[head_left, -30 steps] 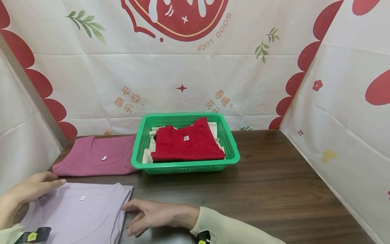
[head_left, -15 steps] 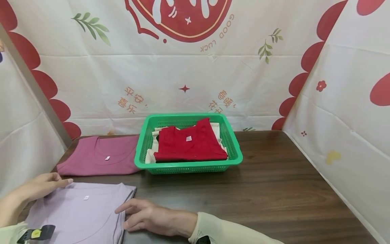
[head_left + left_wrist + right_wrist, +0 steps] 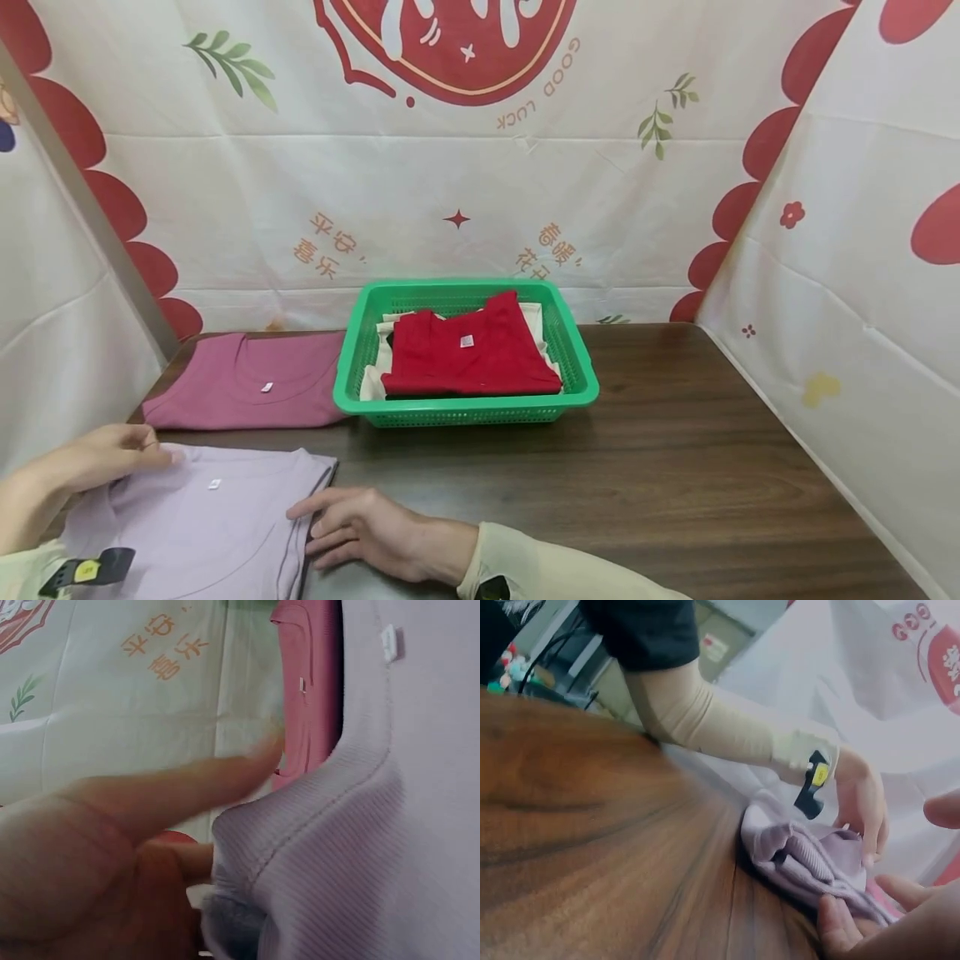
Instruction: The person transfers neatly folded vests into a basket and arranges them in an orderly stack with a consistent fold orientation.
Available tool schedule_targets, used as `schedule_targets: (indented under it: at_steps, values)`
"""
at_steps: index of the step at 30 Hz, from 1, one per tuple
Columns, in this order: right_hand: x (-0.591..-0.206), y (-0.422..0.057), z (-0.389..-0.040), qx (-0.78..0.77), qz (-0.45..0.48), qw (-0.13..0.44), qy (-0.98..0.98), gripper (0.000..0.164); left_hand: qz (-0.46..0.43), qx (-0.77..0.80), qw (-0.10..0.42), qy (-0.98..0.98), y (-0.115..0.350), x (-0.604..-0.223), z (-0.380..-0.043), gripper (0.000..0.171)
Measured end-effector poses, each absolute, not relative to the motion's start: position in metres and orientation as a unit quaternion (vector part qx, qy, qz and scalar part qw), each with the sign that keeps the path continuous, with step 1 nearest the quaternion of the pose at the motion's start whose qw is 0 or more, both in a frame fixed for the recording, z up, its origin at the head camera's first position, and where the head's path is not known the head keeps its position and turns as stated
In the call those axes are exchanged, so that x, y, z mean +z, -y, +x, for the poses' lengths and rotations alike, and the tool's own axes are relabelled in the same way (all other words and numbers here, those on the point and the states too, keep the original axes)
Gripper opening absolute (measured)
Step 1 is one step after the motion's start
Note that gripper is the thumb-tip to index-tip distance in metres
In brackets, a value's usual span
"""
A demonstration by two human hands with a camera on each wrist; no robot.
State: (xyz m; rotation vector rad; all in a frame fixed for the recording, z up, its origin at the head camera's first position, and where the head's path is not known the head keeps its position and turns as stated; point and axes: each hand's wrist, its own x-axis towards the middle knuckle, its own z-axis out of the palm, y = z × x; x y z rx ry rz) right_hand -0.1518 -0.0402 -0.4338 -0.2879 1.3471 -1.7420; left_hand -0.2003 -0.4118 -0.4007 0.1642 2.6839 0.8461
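A folded lavender top point(image 3: 217, 525) with a round neckline and small white label lies at the table's front left. My left hand point(image 3: 105, 458) is at its far left corner. In the left wrist view the thumb point(image 3: 202, 791) stretches out above the cloth, while other fingers pass behind the ribbed edge, their tips hidden. My right hand point(image 3: 375, 529) is at the top's right side, index finger over the edge and other fingers beside it. The right wrist view shows those fingers point(image 3: 840, 926) against the folded layers point(image 3: 802, 859), with the thumb apart from the cloth.
A folded dusty-pink top point(image 3: 262, 375) lies behind the lavender one. Beside it stands a green basket point(image 3: 465, 407) holding a red top point(image 3: 472, 354) over cream and dark cloth. The brown wooden table point(image 3: 675, 475) stretches right; printed white curtains point(image 3: 420, 167) surround it.
The right hand has moved left onto the lavender top's right edge. The left thumb has shifted over the far left corner. The head view has turned slightly left.
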Motion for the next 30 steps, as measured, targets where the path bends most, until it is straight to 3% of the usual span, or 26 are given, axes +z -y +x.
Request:
schedule_targets:
  at_steps: [3,11,16,21,24,30]
  values:
    - [-0.434,0.041,-0.152,-0.672,-0.123,0.436,-0.585,0.043,0.094,0.291,0.168,-0.937,0.412,-0.401,-0.201,0.019]
    - [-0.429,0.041,-0.148,-0.655,-0.109,0.399,-0.633,0.033,0.082,0.261,0.175,-0.946,0.406,-0.397,-0.205,0.026]
    - [-0.428,0.040,-0.152,-0.686,-0.082,0.331,-0.643,0.035,0.102,0.263,0.139,-0.949,0.404,-0.399,-0.202,0.023]
    - [-0.427,0.040,-0.157,-0.707,-0.049,0.271,-0.651,0.039,0.144,0.312,0.062,-0.937,0.410,-0.414,-0.205,0.029]
    - [-0.429,0.041,-0.157,-0.711,-0.067,0.282,-0.640,0.039,0.181,0.341,0.045,-0.921,0.419,-0.422,-0.209,0.033]
    - [-0.433,0.039,-0.157,-0.678,-0.145,0.342,-0.634,0.039,0.239,0.348,0.088,-0.902,0.429,-0.422,-0.208,0.021]
